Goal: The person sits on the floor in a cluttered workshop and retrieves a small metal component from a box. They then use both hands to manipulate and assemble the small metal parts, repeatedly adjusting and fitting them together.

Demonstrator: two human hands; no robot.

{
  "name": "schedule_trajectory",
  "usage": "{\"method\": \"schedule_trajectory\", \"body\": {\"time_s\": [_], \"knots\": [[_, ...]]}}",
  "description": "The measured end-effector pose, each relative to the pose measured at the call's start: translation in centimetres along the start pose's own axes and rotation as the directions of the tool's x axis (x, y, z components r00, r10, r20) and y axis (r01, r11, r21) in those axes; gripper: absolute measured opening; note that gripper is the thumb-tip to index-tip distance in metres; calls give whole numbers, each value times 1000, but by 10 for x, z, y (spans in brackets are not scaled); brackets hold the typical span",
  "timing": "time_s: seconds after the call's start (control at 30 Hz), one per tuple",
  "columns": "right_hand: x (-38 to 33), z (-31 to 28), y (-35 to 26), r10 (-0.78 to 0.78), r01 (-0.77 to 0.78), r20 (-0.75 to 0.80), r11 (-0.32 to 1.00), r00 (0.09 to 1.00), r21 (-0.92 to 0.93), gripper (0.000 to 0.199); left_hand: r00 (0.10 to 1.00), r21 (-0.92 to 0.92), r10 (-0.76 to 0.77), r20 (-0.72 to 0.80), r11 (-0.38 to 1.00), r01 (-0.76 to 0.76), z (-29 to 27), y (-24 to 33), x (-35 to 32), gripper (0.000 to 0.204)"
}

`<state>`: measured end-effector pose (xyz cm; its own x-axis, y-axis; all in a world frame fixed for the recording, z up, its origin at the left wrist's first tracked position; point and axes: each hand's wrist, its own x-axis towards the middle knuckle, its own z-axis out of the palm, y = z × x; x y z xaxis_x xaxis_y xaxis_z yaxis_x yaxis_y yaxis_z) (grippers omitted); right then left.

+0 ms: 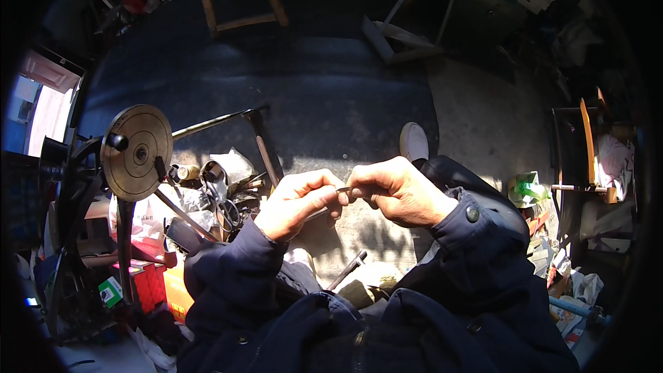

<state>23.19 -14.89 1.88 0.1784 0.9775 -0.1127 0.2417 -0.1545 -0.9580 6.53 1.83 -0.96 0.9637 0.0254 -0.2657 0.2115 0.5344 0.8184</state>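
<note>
My left hand (pixel 298 200) and my right hand (pixel 402 192) meet in front of my chest, thumbs and fingertips pinched together. Between the fingertips is a small dark, thin piece (pixel 343 190), mostly covered by the fingers; its kind cannot be made out. Both hands seem to grip it, one from each side. Below them, between my legs, a dark rod-like handle (pixel 347 269) leans beside a pale, rounded lump (pixel 373 282) in my lap.
At left stands a machine with a round metal disc (pixel 138 153). Bags, cables and loose parts (pixel 224 190) pile beside it, near a red box (pixel 147 287). A wooden stool (pixel 245 24) and a metal frame (pixel 394 52) stand farther off. Clutter lines the right side.
</note>
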Motion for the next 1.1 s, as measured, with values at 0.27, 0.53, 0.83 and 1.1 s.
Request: {"method": "schedule_trajectory", "body": {"time_s": [0.27, 0.53, 0.83, 1.1], "knots": [[1, 0, 1, -41, 42, 13, 998, 999, -49, 30, 999, -167, -30, 38, 985, 36, -2, -3, -2, 21], [3, 0, 5, -152, 145, -22, 971, 988, -188, 12, 994, -247, -77, 77, 965, 94, -5, -7, -1, 21], [2, -1, 3, -65, 64, -10, 996, 998, -67, 39, 994, -293, 13, 112, 956, 21, -5, -10, 4, 24], [5, 3, 2, -31, 33, -67, 999, 997, 31, 14, 998, -182, 67, 11, 981, -64, 1, -9, 2, 25]]}}
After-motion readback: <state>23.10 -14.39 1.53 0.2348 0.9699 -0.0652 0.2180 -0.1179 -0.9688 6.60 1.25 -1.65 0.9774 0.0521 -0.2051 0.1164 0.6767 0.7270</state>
